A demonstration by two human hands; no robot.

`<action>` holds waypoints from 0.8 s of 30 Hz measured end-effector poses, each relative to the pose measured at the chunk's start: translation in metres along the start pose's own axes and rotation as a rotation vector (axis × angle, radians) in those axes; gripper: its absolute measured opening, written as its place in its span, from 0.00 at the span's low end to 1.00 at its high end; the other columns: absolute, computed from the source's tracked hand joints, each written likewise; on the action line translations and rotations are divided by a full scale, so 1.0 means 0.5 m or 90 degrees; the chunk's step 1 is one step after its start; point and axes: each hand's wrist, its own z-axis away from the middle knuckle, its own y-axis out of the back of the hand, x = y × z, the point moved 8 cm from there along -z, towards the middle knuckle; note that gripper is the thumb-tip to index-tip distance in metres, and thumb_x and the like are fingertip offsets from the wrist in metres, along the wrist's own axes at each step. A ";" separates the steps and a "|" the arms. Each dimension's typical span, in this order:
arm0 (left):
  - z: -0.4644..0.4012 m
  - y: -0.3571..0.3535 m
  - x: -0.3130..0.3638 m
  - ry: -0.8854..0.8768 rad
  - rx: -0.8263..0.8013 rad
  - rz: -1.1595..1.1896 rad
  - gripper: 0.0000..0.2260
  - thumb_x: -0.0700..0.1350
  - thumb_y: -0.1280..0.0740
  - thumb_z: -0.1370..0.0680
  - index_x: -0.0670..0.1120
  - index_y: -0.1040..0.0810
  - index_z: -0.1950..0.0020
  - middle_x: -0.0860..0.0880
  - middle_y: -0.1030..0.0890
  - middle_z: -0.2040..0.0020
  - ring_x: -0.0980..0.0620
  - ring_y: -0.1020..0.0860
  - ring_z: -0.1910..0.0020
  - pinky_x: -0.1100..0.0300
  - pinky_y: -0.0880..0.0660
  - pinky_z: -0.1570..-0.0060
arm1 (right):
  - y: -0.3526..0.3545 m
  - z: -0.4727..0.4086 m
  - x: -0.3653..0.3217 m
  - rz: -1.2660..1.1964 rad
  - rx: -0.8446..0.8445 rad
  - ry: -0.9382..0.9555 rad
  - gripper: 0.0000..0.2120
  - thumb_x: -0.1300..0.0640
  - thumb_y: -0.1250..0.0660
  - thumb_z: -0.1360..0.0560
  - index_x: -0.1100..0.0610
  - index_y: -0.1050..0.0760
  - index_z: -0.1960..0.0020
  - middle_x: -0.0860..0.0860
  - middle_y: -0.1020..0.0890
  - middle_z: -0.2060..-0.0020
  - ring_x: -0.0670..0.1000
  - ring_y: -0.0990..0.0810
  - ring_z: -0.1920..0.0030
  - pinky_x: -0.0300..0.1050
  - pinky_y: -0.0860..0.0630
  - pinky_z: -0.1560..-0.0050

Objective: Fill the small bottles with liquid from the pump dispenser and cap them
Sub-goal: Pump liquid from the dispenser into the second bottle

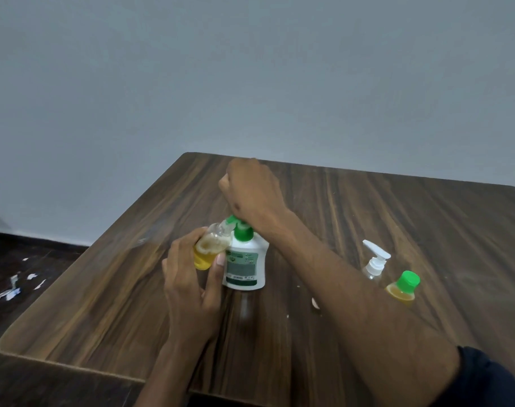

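Note:
A white pump dispenser [246,264] with a green pump head stands mid-table. My right hand [250,190] rests on top of the pump head, fingers curled into a fist, the heel of the hand on the green top. My left hand [191,284] grips a small clear bottle [210,246], tilted with its open neck under the green nozzle. The bottle is partly filled with yellow liquid and foam. A second small bottle [403,287] with yellow liquid and a green cap stands at the right.
A clear bottle with a white pump top [374,261] stands next to the capped bottle, partly behind my right forearm. The wooden table [426,230] ends at a grey wall. Paper scraps [12,289] lie on the dark floor at left.

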 end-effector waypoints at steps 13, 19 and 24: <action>0.000 0.006 -0.004 -0.014 0.005 -0.024 0.14 0.44 0.31 0.17 0.44 0.23 0.31 0.51 0.20 0.40 0.52 0.23 0.44 0.41 0.25 0.44 | -0.023 -0.008 0.011 0.031 0.015 -0.006 0.06 0.59 0.42 0.28 0.59 0.32 0.63 0.53 0.29 0.68 0.58 0.29 0.67 0.46 0.38 0.70; 0.002 0.006 -0.012 -0.011 -0.002 -0.027 0.15 0.44 0.32 0.17 0.43 0.23 0.31 0.50 0.20 0.40 0.50 0.22 0.43 0.40 0.26 0.44 | -0.031 -0.008 0.015 0.038 0.013 -0.023 0.08 0.59 0.44 0.28 0.58 0.39 0.65 0.52 0.35 0.70 0.58 0.34 0.66 0.45 0.42 0.71; 0.003 0.006 -0.012 -0.014 -0.003 -0.026 0.15 0.44 0.32 0.17 0.42 0.23 0.31 0.50 0.20 0.39 0.50 0.22 0.43 0.40 0.26 0.44 | -0.031 -0.010 0.016 0.033 0.019 -0.023 0.11 0.60 0.45 0.30 0.56 0.45 0.68 0.52 0.38 0.72 0.57 0.38 0.68 0.45 0.48 0.73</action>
